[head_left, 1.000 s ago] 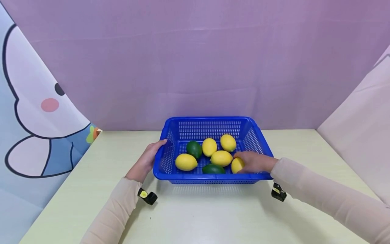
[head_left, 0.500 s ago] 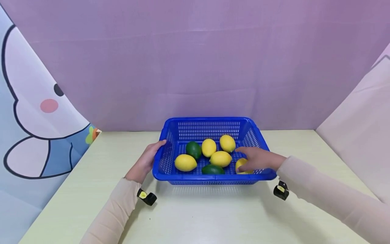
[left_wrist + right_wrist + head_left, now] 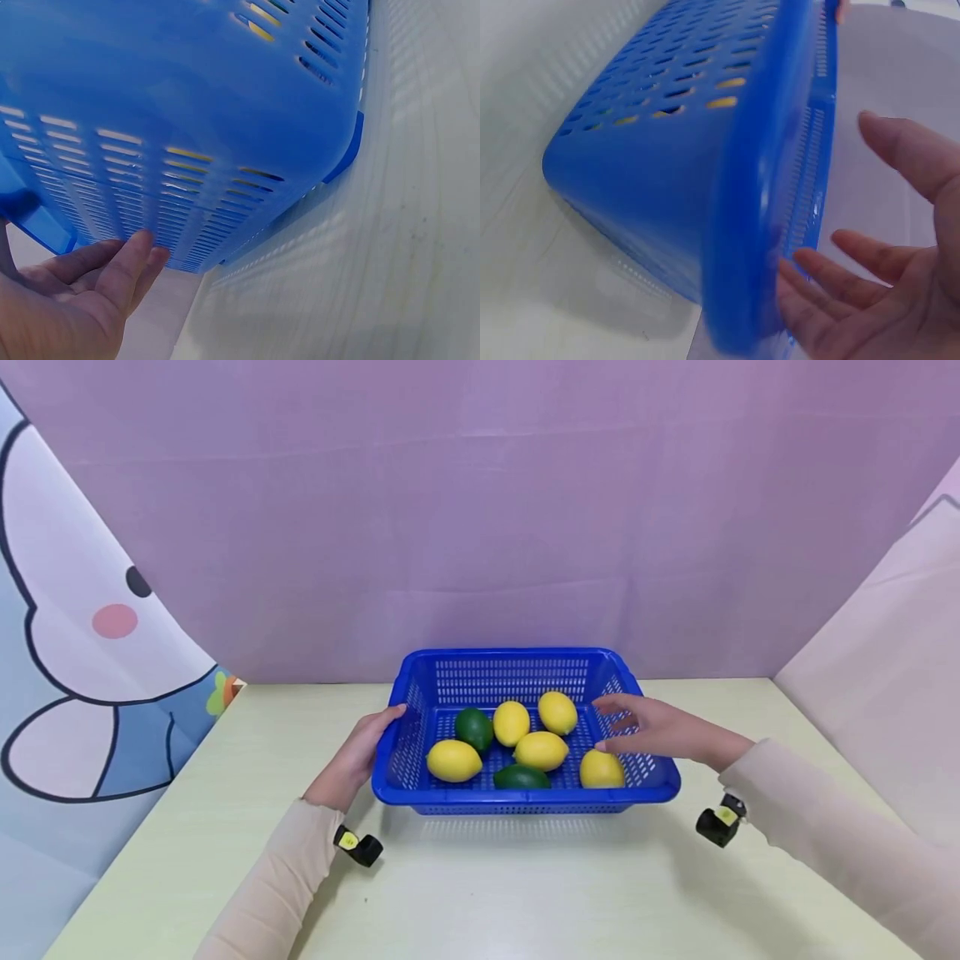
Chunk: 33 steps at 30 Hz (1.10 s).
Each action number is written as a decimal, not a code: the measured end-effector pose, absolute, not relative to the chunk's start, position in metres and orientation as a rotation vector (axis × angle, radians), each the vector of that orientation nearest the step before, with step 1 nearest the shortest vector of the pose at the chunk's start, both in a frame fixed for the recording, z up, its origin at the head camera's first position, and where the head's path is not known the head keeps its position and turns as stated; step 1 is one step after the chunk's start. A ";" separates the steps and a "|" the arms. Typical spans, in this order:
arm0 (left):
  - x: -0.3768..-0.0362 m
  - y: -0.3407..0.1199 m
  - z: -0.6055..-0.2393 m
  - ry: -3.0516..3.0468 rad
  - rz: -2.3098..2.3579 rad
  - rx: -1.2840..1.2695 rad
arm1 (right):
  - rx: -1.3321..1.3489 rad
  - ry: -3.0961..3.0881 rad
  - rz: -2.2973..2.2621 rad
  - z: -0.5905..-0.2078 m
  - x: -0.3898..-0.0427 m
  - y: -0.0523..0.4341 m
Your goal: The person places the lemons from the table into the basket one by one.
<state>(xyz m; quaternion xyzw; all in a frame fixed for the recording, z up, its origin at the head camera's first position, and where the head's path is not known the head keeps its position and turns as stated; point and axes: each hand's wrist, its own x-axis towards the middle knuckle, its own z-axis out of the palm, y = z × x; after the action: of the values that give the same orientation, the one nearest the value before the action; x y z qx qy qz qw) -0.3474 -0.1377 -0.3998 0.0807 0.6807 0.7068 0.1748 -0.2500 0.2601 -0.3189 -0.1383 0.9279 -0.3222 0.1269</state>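
A blue slotted plastic basket (image 3: 517, 795) stands on the table with several yellow lemons (image 3: 542, 751) and two dark green avocado-like fruits (image 3: 474, 729) on its floor. My left hand (image 3: 358, 753) holds the basket's left rim, thumb over the top; in the left wrist view its fingers (image 3: 124, 274) lie against the outer wall under the rim. Over the basket's right side hovers my right hand (image 3: 663, 729), thumb and fingers spread and holding nothing. Just below its thumb, a lemon (image 3: 602, 770) rests in the near right corner.
The pale wooden table (image 3: 480, 893) stretches in front of the basket and to both sides. Behind the basket hangs a purple cloth (image 3: 495, 527), and a cartoon-printed cloth (image 3: 60, 610) slants along the left. Each wrist wears a small black camera (image 3: 363, 849).
My right hand has let go of the lemon in the near right corner and drawn up and to the right, its fingers spreading. The left hand keeps its hold on the rim.
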 end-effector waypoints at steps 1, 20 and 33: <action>-0.347 -0.138 -0.400 1.930 2.003 0.224 | -0.408 2.698 -0.973 -0.318 -0.250 0.263; -0.347 -0.137 -0.401 1.922 1.995 0.240 | -0.381 2.847 -1.195 -0.321 -0.236 0.291; -0.359 -0.142 -0.405 1.970 1.993 0.235 | -0.263 2.877 -1.292 -0.334 -0.240 0.310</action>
<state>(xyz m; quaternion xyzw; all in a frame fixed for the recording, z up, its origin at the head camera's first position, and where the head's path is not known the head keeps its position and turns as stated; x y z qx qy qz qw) -0.3588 -0.1418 -0.4049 0.0824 0.6910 0.6992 0.1642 -0.2398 0.3104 -0.3338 -0.0832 0.9090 -0.4083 -0.0116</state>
